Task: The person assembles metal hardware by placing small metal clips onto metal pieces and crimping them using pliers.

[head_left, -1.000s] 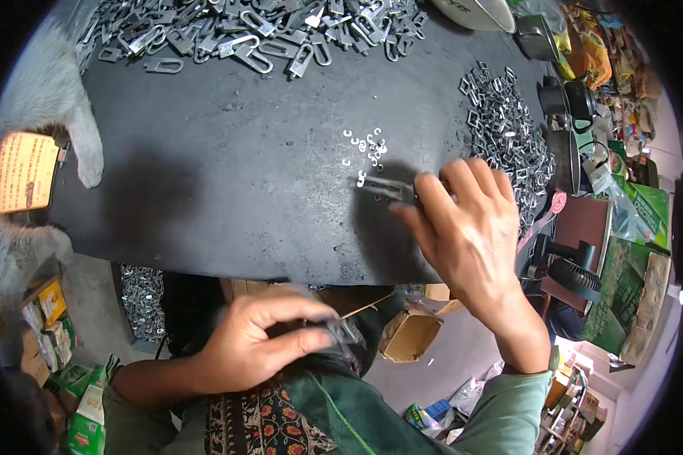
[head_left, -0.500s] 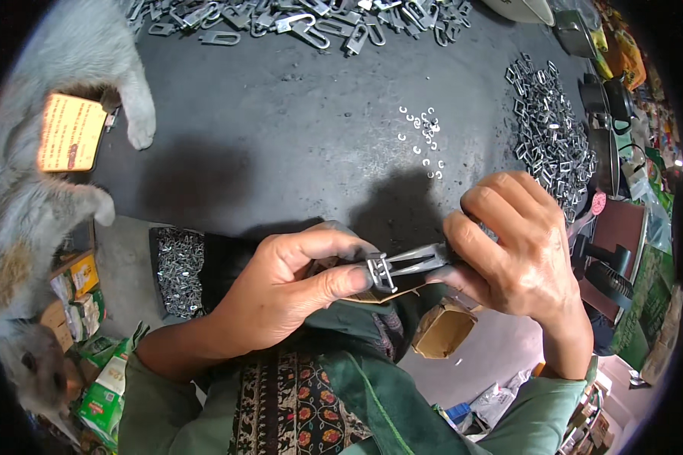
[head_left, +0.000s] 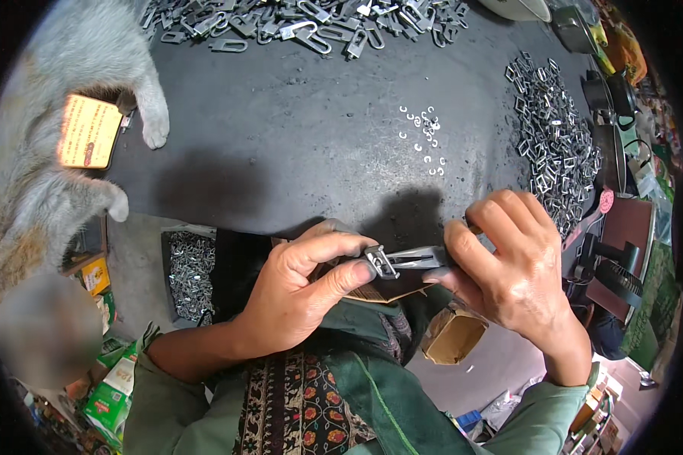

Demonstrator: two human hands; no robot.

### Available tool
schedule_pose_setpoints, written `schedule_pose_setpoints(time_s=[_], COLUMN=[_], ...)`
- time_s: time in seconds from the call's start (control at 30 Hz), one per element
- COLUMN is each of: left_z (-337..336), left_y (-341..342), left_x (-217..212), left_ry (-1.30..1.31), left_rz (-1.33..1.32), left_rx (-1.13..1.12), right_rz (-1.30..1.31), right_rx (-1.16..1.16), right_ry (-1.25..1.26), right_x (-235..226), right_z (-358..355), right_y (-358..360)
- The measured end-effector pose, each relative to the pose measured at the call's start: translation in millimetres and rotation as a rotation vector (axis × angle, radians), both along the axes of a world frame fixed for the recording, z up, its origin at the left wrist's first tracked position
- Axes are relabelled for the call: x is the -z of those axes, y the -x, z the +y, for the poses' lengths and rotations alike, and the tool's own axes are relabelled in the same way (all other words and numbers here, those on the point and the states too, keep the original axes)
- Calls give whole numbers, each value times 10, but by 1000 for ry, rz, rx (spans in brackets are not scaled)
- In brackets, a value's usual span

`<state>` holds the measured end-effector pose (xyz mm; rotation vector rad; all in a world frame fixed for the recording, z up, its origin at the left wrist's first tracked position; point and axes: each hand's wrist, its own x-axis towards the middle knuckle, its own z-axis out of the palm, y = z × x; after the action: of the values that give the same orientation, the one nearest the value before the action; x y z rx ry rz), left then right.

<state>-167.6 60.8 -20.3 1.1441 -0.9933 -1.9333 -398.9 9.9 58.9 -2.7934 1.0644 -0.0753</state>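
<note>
A dark worktable (head_left: 281,152) spreads beyond my hands, left hand (head_left: 303,292) pinching a small metal buckle (head_left: 382,262), right hand (head_left: 508,265) gripping pliers (head_left: 417,258) against it.

I count two hands (head_left: 303,292), one buckle (head_left: 382,262), one pliers (head_left: 420,258), one cat (head_left: 45,114), one yellow card (head_left: 89,131), about fourteen clips (head_left: 426,140), two buckle heaps (head_left: 554,136), and one cardboard box (head_left: 454,336).
</note>
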Motion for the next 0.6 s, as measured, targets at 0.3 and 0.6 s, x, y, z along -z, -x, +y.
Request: schedule_pose_setpoints(time_s=[0.3,0.6], left_z=[-13,-1], left_y=[55,35], left_x=[-65,-49], left_ry=[-194,-30], left_rz=[273,184], left_rx=[115,214], right_rz=[-20,-47], right_rx=[-23,-55], right_ry=[17,24], right_x=[-22,-73], right_z=[50,120], right_y=[64,75])
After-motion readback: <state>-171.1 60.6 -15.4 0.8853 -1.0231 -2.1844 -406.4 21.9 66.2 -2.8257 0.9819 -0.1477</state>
